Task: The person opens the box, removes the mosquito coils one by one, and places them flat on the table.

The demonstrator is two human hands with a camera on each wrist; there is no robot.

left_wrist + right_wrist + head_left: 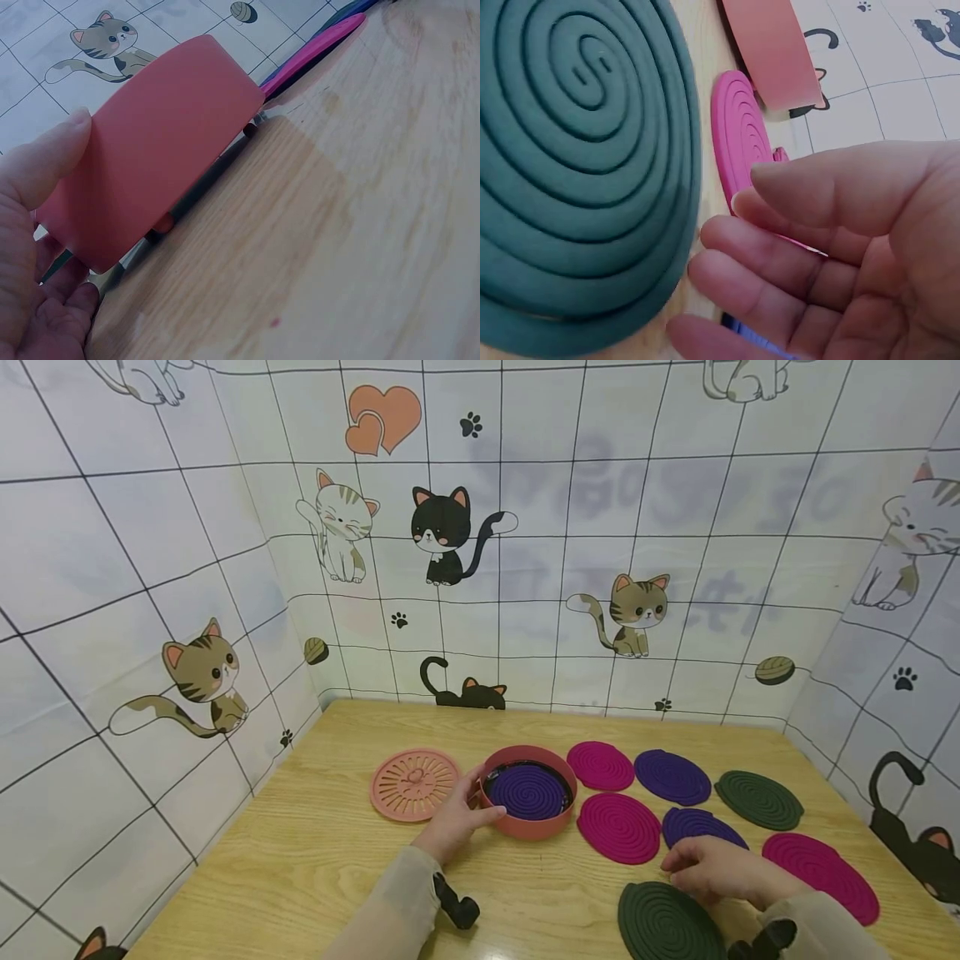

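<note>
My left hand (457, 820) holds the side of a round coral-red mosquito coil holder (528, 830), thumb on its outer wall. Inside the holder lies a purple mosquito coil (528, 792). In the left wrist view the thumb presses the holder's wall (165, 142), with other fingers below its edge. My right hand (723, 870) hovers with loosely bent fingers between a green mosquito coil (667, 920) at the front and a purple coil (701, 827) behind. Nothing shows between the fingers (757, 289) in the right wrist view, where the green coil fills the left side.
A slotted coral lid (415, 785) lies left of the holder. Pink coils (618, 828), another purple coil (672, 777) and a second green coil (759, 800) spread across the right of the wooden table (315, 852). Cat-print sheets (525, 635) enclose the back and sides.
</note>
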